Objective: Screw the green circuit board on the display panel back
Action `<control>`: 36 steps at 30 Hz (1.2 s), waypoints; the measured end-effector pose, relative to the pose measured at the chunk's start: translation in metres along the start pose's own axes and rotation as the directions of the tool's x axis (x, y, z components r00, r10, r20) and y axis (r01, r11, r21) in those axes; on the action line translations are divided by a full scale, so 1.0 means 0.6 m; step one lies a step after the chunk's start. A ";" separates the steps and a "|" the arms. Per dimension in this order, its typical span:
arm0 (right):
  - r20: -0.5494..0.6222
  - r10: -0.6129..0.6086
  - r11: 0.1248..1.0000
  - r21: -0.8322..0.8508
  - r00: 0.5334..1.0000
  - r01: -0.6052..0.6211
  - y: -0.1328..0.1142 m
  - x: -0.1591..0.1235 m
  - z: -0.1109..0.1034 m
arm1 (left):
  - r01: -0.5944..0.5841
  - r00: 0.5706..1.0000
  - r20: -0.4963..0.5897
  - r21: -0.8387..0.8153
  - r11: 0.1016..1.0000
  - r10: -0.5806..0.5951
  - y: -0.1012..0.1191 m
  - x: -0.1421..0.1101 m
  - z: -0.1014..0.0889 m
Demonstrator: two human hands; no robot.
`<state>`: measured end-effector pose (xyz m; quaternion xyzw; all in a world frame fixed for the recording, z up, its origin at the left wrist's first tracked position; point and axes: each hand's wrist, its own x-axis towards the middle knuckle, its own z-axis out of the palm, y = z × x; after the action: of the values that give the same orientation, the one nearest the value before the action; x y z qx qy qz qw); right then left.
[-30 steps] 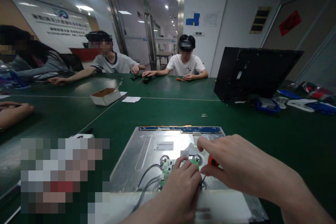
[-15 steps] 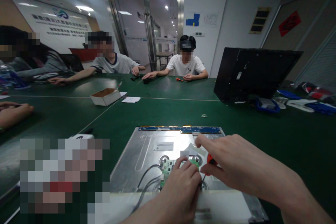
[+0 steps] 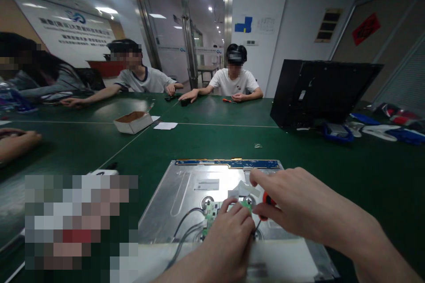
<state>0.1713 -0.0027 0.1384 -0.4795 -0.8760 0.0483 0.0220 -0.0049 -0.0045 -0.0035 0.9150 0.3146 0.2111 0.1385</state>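
A flat metal display panel lies in front of me. Fixed near its middle is a green circuit board, with dark cables running off its left side. My left hand grips the circuit board, its bent fingers close together across the top; the thumb and part of the board are hidden. In my right hand is a screwdriver with an orange and black handle. Its thin shaft slants down beside my left hand, and the tip is hidden.
A black monitor housing stands at the right, near blue and white parts. Further off are an open cardboard box and white paper. Several people sit around the green table. A blurred patch covers the lower left.
My right hand and the screwdriver handle have shifted very slightly. My left hand stays in place on the circuit board.
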 end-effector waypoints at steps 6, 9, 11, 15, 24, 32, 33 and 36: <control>0.002 -0.125 0.991 0.047 0.992 0.125 0.003 -0.008 -0.005 | -0.015 1.000 0.005 -0.003 1.000 0.015 -0.001 0.001 0.001; 0.021 -0.127 0.991 0.039 0.992 0.126 0.004 -0.007 -0.004 | -0.015 1.000 0.019 -0.002 1.000 0.015 -0.001 0.002 0.000; 0.019 -0.091 0.995 0.038 0.996 0.090 0.003 -0.004 -0.002 | -0.018 1.000 0.023 -0.001 1.000 0.018 -0.002 0.002 0.000; 0.018 -0.044 0.999 0.024 0.999 0.043 0.002 -0.001 -0.005 | -0.016 1.000 0.024 0.001 1.000 0.016 -0.001 0.003 0.001; 0.023 -0.082 0.995 0.052 0.996 0.081 0.003 -0.002 -0.001 | -0.009 0.998 0.057 0.004 1.000 0.009 0.001 0.001 -0.004; 0.022 -0.134 0.989 0.060 0.991 0.133 -0.002 -0.005 -0.008 | -0.004 0.999 0.032 -0.001 1.000 0.004 -0.001 0.001 -0.001; 0.032 -0.148 0.988 0.060 0.988 0.146 -0.002 -0.005 -0.009 | -0.004 0.999 0.037 -0.002 1.000 0.004 -0.001 0.002 0.000; 0.044 -0.133 0.990 0.051 0.990 0.131 -0.001 -0.003 -0.007 | -0.005 0.999 0.047 0.002 1.000 0.005 -0.002 0.002 0.000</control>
<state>0.1721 -0.0045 0.1423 -0.4184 -0.9046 0.0792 0.0159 -0.0048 -0.0027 -0.0038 0.9207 0.3090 0.1896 0.1445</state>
